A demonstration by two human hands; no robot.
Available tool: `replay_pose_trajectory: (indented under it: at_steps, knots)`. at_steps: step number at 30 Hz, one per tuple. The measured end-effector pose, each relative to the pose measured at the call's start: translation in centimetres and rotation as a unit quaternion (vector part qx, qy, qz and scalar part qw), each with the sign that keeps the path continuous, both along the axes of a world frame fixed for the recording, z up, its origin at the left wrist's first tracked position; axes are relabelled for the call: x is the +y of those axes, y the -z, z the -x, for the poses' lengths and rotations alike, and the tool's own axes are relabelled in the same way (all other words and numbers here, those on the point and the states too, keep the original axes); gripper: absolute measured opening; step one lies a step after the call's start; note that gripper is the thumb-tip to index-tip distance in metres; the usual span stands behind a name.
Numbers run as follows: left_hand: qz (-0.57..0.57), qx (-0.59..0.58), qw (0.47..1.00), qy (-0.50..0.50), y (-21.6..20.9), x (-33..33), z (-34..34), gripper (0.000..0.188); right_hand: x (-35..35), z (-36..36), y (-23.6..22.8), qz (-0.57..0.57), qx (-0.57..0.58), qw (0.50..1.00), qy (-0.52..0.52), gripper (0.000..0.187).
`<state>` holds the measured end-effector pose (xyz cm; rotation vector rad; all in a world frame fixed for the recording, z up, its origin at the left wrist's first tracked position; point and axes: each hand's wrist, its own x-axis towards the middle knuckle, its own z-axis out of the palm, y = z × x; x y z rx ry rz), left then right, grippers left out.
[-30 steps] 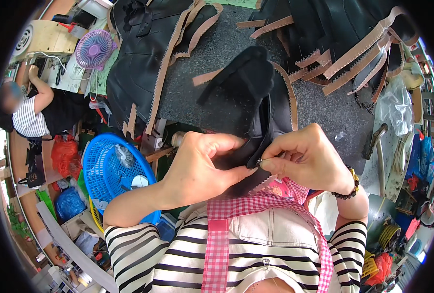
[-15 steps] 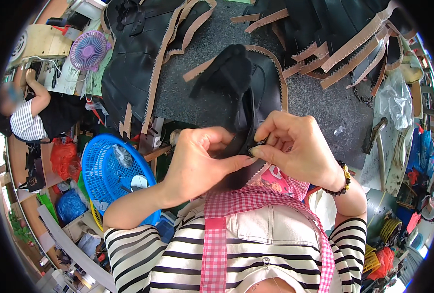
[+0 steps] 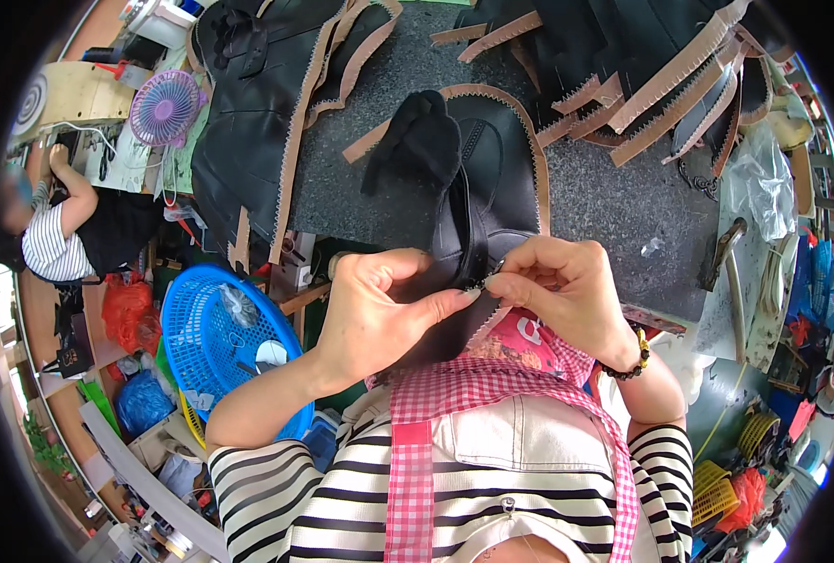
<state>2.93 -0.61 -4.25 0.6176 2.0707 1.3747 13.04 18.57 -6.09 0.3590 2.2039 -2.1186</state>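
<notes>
A black leather shoe upper [image 3: 504,178] with a tan zigzag-cut edge lies at the near edge of the dark worktable, its lower part hanging toward me. A dark fabric flower [image 3: 417,141] sits on its left side. A narrow black strap [image 3: 474,230] runs down to my fingers. My left hand [image 3: 365,314] grips the upper's near edge, thumb pointing at the strap's end. My right hand [image 3: 567,296] pinches the strap's end close to the left thumb. Something small and dark shows between the fingertips, too small to make out.
More black uppers lie in piles at the left [image 3: 248,141] and right [image 3: 614,75]. A hammer [image 3: 725,253] rests by the table's right edge. At my left stand a blue basket [image 3: 178,324] and a purple fan [image 3: 166,108]. Another person [image 3: 60,225] sits far left.
The upper now lies flatter, with more of its surface and strap showing. The right hand has shifted slightly down and left. Both hands keep their hold.
</notes>
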Motion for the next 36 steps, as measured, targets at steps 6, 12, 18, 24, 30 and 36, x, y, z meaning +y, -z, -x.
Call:
replay_pose_trajectory:
  at_steps: [6, 12, 18, 24, 30, 36]
  knots:
    - [-0.013, 0.006, 1.0, 0.014, -0.6, 0.0, -0.4, 0.049, 0.0, -0.1, -0.9, -0.156, 0.12, 0.98, -0.024, 0.01]
    - [0.019, 0.033, 0.998, 0.04, -0.8, -0.3, -0.7, 0.046, 0.6, 0.6, -0.7, -0.192, 0.161, 0.966, -0.067, 0.009]
    - [0.035, 0.054, 0.997, 0.049, 0.0, -0.4, -0.6, 0.035, 0.8, 1.0, -0.7, -0.108, 0.083, 0.989, -0.056, 0.011]
    - [0.037, 0.058, 0.996, 0.057, -0.1, -0.3, -0.1, 0.026, -0.1, 0.2, -0.1, -0.054, 0.076, 0.995, 0.018, 0.013]
    - [0.02, 0.044, 0.997, 0.06, 0.4, -0.2, -0.3, 0.016, -0.3, 0.0, -0.5, -0.113, 0.079, 0.99, 0.015, 0.012]
    - [0.015, 0.065, 0.995, 0.073, 0.3, 0.0, -0.4, 0.024, 0.2, 0.3, -1.1, -0.217, 0.123, 0.968, -0.035, 0.014]
